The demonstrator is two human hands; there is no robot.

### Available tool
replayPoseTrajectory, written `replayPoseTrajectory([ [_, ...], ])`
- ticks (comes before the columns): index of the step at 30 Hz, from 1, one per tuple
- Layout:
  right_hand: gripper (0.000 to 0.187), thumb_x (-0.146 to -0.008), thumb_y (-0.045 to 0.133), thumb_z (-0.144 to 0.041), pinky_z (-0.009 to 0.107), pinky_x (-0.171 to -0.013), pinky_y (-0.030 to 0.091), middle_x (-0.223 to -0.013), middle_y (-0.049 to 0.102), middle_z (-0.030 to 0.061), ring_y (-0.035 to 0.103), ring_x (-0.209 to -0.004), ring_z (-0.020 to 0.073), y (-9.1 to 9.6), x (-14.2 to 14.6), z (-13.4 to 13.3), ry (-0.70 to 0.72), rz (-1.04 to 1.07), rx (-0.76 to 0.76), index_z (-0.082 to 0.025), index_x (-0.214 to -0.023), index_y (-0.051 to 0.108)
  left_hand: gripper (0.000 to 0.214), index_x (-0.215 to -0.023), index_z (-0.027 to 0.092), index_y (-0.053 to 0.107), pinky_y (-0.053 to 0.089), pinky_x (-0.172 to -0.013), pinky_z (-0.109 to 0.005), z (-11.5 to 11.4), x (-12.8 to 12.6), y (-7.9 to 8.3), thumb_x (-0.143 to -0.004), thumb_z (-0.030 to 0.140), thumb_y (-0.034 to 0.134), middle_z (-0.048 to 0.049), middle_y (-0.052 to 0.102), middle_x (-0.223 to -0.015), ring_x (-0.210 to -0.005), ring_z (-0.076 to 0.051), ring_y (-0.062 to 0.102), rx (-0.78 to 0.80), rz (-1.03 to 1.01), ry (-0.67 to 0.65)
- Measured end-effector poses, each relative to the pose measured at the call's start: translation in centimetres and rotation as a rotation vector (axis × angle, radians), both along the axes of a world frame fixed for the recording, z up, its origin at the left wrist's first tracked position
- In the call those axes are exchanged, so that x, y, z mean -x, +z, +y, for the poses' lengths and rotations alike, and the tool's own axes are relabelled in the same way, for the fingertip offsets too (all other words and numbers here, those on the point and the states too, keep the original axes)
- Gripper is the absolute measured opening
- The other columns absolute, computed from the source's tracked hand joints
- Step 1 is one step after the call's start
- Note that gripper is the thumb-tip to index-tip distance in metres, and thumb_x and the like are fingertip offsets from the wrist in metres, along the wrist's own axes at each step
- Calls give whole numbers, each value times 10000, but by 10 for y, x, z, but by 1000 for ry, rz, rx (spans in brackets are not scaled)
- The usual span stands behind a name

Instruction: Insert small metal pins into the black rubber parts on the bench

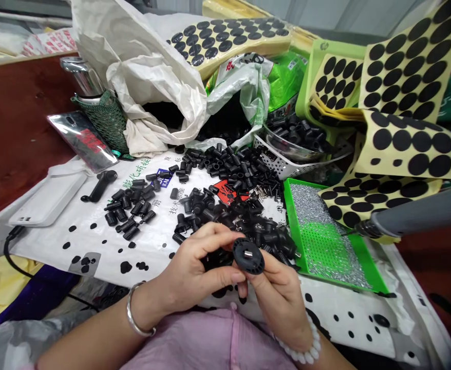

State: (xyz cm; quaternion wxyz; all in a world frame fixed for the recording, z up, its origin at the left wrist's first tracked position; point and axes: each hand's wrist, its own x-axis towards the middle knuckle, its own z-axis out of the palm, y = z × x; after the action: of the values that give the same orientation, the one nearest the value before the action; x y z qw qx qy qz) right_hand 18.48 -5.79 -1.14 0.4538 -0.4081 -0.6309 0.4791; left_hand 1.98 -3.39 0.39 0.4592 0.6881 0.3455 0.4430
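Close in front of me, both hands grip one black round plastic part, a flanged disc with a small shiny metal piece in its centre. My left hand pinches its left edge between thumb and fingers. On the other side, my right hand holds it from below and the right, fingers curled. The underside of the part is mostly hidden by my fingers. Just beyond my hands lies a heap of black flanged plastic parts, and farther back a pile of small black cylindrical caps.
A green tray of small metal screws stands right, beneath a grey electric screwdriver. Sheets of black round stickers hang behind it. At left are a power bank, a phone and a netted bottle. Open sacks stand behind.
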Motion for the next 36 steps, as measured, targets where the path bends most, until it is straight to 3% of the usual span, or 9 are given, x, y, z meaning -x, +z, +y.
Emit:
replayPoseTrajectory([
  [4,213,-897,413,-215,211,-518,471,-562,516,-22,508,-503,93,9,-1,1,32,-169,-133,-169,-985,602,190,-967,180,661,468,-798,-288,-2,0,-2,-791,236,620,-64,550,-931,-872,-164,542,-19,7,-8],
  [7,229,-873,449,-185,236,-639,508,-701,580,14,570,-640,118,20,-11,2,72,-424,-288,-175,-1055,587,130,-901,162,667,468,-793,-277,-3,1,-1,-802,215,601,-67,557,-952,-876,-162,548,-31,11,-16],
  [12,304,-825,545,-174,245,-646,513,-930,614,66,598,-767,143,47,-30,5,-140,-564,-519,-189,-1129,542,195,-996,152,634,476,-797,-285,-6,3,1,-843,223,537,-94,611,-1004,-898,-177,575,-43,45,-71],
  [15,242,-823,556,-176,267,-704,516,-982,600,85,592,-876,169,57,-27,11,38,-626,-633,-188,-1065,567,222,-1046,160,608,472,-779,-279,-9,3,-1,-872,196,474,-86,639,-957,-871,-169,583,-91,97,-132],
  [19,214,-842,521,-141,256,-715,525,-965,599,82,591,-894,156,53,-22,19,215,-606,-645,-172,-1052,554,213,-1013,155,625,472,-701,-249,-11,6,-4,-835,155,507,-64,621,-881,-777,-151,572,-30,136,-81],
  [24,144,-828,521,-109,267,-751,515,-1015,581,97,579,-928,157,42,-26,19,170,-603,-703,-158,-957,564,213,-990,132,634,456,-541,-199,-11,11,-6,-823,213,529,-35,585,-796,-609,-107,545,267,-17,-129],
  [32,81,-841,513,-161,239,-720,502,-961,617,94,605,-877,145,43,-33,17,212,-709,-785,-152,-918,535,213,-988,147,624,454,-530,-175,-11,12,-6,-858,215,470,6,563,-663,-535,-80,523,414,-65,-301],
  [36,260,-881,470,-278,246,-691,507,-967,603,107,596,-862,155,47,-34,20,221,-762,-842,-130,-1093,498,234,-1025,154,606,445,-533,-165,-10,13,-7,-862,245,465,11,550,-669,-550,-75,513,466,-93,-329],
])
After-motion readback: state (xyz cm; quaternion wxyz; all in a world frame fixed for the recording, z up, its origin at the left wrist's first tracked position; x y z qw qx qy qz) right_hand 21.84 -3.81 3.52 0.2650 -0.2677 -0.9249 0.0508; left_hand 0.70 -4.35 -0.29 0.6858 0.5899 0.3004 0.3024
